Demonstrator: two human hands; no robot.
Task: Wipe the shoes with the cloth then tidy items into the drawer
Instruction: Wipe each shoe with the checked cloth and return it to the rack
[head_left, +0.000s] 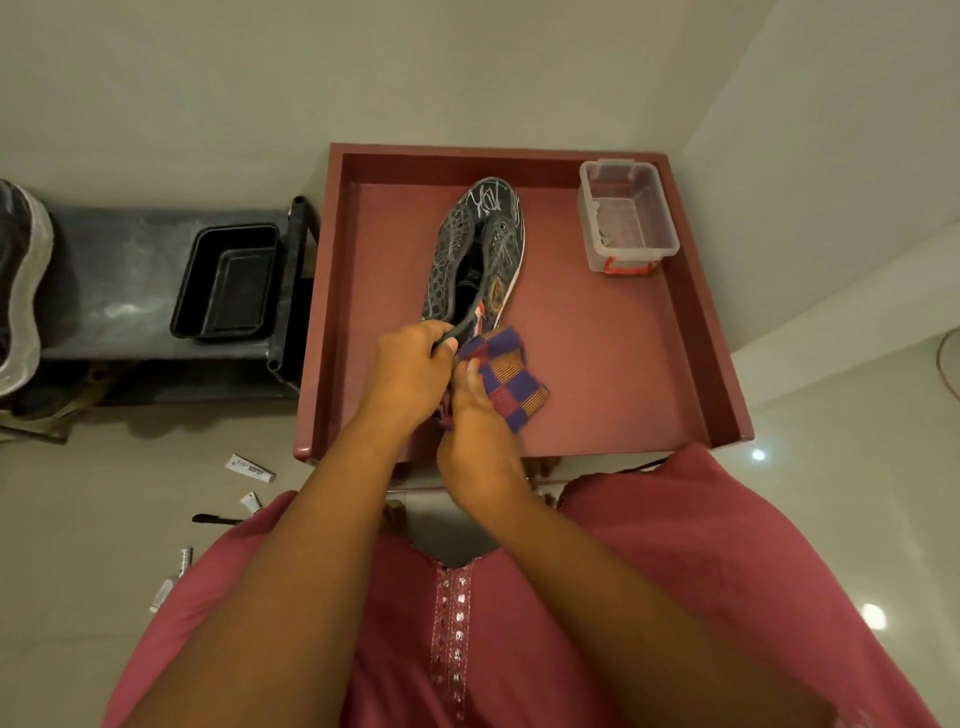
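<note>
Two hands meet just below the middle of the frame, over an open reddish drawer (701, 332) that fills the centre and right. The left hand (410, 369) is closed around the heel rim of a dark patterned shoe (480, 249), thumb and fingers pinching the edge; the shoe lies in the drawer with its toe pointing toward the top of the frame. The right hand (475, 415) is gripping a checked purple and orange cloth (511, 379), fingers curled on it, holding it against the shoe's heel; the loose part of the cloth hangs out to the right over the drawer floor. In the drawer's upper right corner stands a clear plastic box (626, 218) with a red clip. At the left of the frame a black tray (226, 283) sits on a dark low shelf (119, 270). On the pale floor (78, 519) at lower left lie small white tubes (249, 467) and a black pen (215, 518). A pink garment (675, 571) fills the bottom of the frame.
</note>
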